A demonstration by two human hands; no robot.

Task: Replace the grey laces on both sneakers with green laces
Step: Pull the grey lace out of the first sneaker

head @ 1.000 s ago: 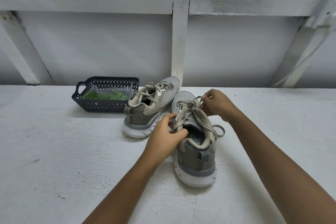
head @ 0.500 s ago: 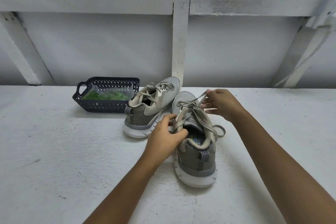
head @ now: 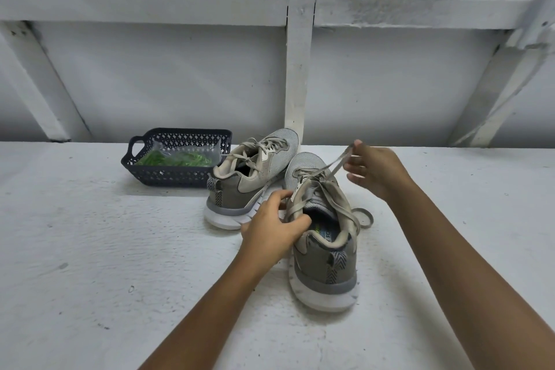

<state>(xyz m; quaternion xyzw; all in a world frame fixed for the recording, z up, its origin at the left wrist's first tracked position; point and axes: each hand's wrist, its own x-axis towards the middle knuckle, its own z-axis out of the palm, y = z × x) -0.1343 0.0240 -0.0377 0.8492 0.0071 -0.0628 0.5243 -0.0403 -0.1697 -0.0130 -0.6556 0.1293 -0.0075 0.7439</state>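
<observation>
The white worktop carries both sneakers, heels toward the person. The near sneaker stands upright, and the far sneaker lies just beside its toe. Both are fully grey-laced.

The dark slotted basket stands left of the far sneaker and holds the bagged green laces, untouched.

The left hand grips the near sneaker's collar edge, fingers curled. If this grip slips, the pull is likely to lift or tip the shoe against the far sneaker.

The right hand pinches the grey lace, drawn taut above the toe-end eyelets. A steep pull could jam the lace at an eyelet. The slack loop at the shoe's right could cinch into a knot.
</observation>
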